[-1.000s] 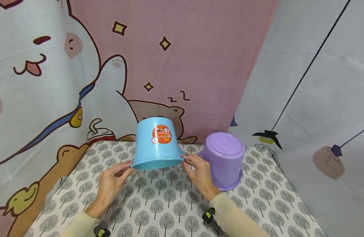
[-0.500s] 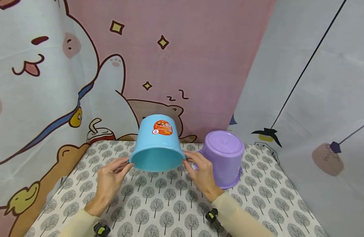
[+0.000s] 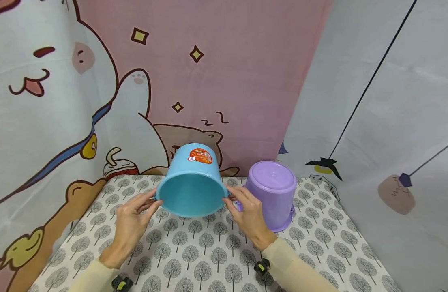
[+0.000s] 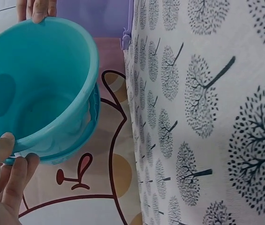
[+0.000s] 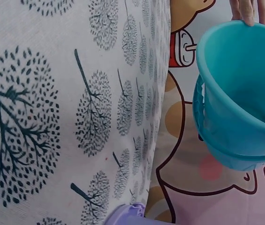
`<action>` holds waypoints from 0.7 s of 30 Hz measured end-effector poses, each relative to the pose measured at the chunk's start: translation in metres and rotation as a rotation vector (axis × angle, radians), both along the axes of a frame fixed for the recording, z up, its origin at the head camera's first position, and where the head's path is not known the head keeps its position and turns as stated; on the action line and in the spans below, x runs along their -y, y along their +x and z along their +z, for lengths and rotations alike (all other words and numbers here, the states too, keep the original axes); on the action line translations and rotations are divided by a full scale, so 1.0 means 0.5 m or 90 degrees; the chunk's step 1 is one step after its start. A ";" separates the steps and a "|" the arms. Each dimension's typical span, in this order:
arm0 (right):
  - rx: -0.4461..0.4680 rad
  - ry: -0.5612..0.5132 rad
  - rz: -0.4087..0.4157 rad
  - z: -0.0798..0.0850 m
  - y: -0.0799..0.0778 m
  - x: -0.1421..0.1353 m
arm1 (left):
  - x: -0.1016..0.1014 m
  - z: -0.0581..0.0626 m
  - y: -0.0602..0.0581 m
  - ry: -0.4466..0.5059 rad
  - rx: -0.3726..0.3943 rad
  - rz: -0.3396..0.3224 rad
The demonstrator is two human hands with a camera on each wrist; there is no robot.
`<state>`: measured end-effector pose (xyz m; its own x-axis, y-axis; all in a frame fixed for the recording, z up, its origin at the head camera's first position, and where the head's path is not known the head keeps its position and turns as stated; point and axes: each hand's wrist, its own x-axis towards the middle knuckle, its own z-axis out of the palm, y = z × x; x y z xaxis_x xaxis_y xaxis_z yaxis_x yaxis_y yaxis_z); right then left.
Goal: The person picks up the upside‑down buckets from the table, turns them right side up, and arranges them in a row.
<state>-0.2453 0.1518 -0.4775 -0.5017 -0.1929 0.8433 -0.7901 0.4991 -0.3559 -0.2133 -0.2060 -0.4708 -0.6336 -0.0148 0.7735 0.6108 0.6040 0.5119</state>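
A light blue plastic bucket (image 3: pixel 191 196) with a red round sticker is held tilted in the air, its mouth facing me and its base pointing up and back. My left hand (image 3: pixel 130 225) pinches its rim at the left side, thumb (image 4: pixel 4 143) on the inner side and fingers behind. On the right side, my right hand (image 3: pixel 250 215) pinches the rim the same way. In both wrist views the blue bucket's handle (image 4: pixel 94 115) hangs along its outer wall. Beside my right hand, a purple bucket (image 3: pixel 273 198) stands upside down on the table, base up.
The table is covered with a white cloth (image 3: pixel 187 263) printed with grey trees. Behind it hangs a backdrop (image 3: pixel 245 81) with cartoon animals, and a pale curtain with drawings runs along the right side.
The blue bucket has tipped so that its mouth turns up toward me and more of its inside shows. Both hands keep their hold on the rim. The purple bucket stays put.
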 end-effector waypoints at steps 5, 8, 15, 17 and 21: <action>0.002 0.001 -0.002 0.011 0.008 -0.001 | -0.002 0.005 0.005 0.013 -0.013 -0.022; 0.002 -0.003 -0.001 0.015 0.012 -0.001 | -0.004 0.011 0.008 0.022 -0.023 -0.032; -0.008 -0.006 -0.002 0.020 0.015 0.000 | -0.007 0.025 0.012 0.010 -0.039 -0.036; -0.012 -0.001 -0.008 0.021 0.016 0.001 | -0.006 0.028 0.015 -0.004 -0.035 -0.027; -0.012 0.013 -0.021 0.024 0.018 0.002 | -0.005 0.034 0.018 -0.026 -0.026 -0.018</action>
<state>-0.2362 0.1510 -0.4652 -0.4918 -0.1934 0.8489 -0.7798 0.5316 -0.3307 -0.2043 -0.2037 -0.4537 -0.6006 0.0348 0.7988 0.6481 0.6063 0.4609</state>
